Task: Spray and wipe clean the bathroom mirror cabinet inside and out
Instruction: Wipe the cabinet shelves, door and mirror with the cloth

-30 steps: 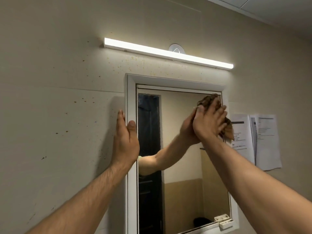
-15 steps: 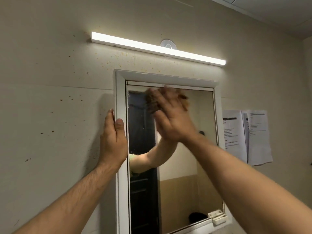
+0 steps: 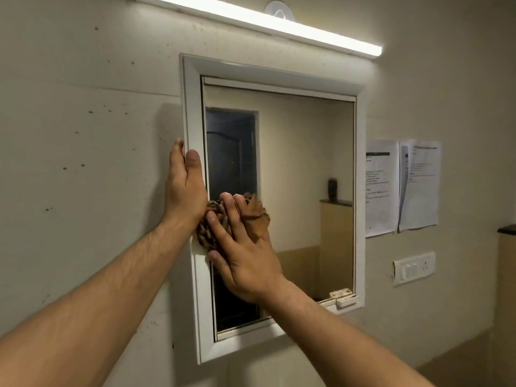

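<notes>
One mirror cabinet (image 3: 275, 76) hangs on the wall in front of me, a white, smooth rectangular frame around flat glass. One crumpled brown cloth (image 3: 255, 212), soft and patterned, sits against the glass near the frame's left side, about halfway up.

My right hand (image 3: 243, 255) presses the cloth to the mirror, palm flat, fingers (image 3: 233, 210) spread and laid over the bunched fabric, forearm reaching up from the lower right. My left hand (image 3: 185, 185) rests upright against the frame's left edge, fingers straight and together, thumb on the frame's front, gripping nothing; its heel touches the cloth.

One long light bar (image 3: 259, 20) glows above the cabinet. Two printed paper sheets (image 3: 402, 185) hang right of it, with one white switch plate (image 3: 414, 268) below them. One small white latch (image 3: 343, 297) sits at the frame's lower right corner. The beige wall (image 3: 83, 121) is dotted with dark specks.
</notes>
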